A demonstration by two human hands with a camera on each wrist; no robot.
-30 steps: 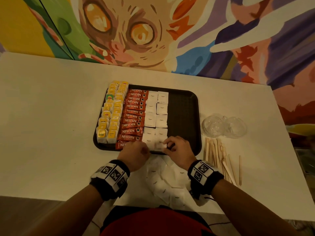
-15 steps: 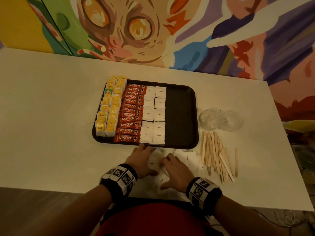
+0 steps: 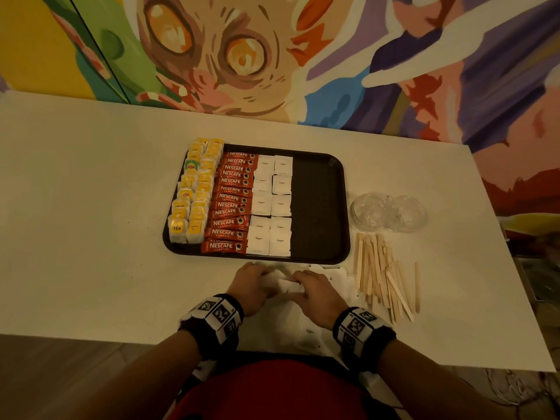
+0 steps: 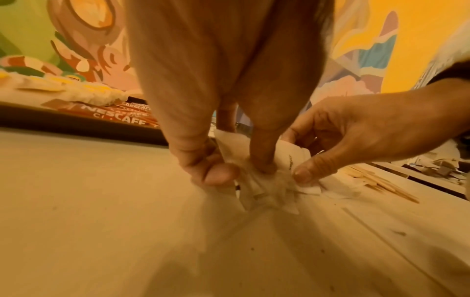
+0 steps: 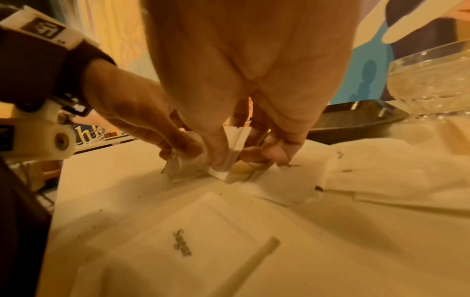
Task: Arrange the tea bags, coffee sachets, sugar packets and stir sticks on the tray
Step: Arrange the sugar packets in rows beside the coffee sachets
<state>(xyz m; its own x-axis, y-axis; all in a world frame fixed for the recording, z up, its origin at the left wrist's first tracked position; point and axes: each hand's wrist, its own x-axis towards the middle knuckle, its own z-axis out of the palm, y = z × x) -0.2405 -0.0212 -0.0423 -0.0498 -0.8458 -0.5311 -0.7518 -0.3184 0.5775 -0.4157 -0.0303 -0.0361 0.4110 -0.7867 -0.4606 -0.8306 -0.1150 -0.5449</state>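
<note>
Both hands are seen at the near edge of the white worktop (image 3: 91, 207), just in front of the dark tray (image 3: 318, 207). The left hand (image 3: 253, 287) is curled, and a small bunch of white sugar packets (image 4: 264, 180) is pinched between its thumb and fingers (image 4: 218, 172). The same bunch is gripped from the other side by the right hand (image 3: 315, 297), whose fingertips (image 4: 302, 173) are pressed against the paper. The two hands are brought close together over the packets, almost touching. Further loose sugar packets (image 5: 203, 231) are spread flat on the worktop beneath and behind the hands, one marked "Sugar".

Beyond the hands, the tray is filled in columns: two rows of yellow-tagged tea bags (image 3: 194, 201) furthest to the left, a column of red coffee sachets (image 3: 233, 201) ahead of the left hand, and two columns of white sugar packets (image 3: 272, 204) directly ahead of both hands. The part of the tray ahead and to the right of the right hand is bare.

A loose pile of wooden stir sticks (image 3: 381, 274) is laid on the worktop just to the right of the right hand, off the tray. Two clear glass bowls (image 3: 388, 212) are set side by side beyond the sticks, beside the tray's right edge. A painted mural (image 3: 242, 56) is seen behind the worktop.
</note>
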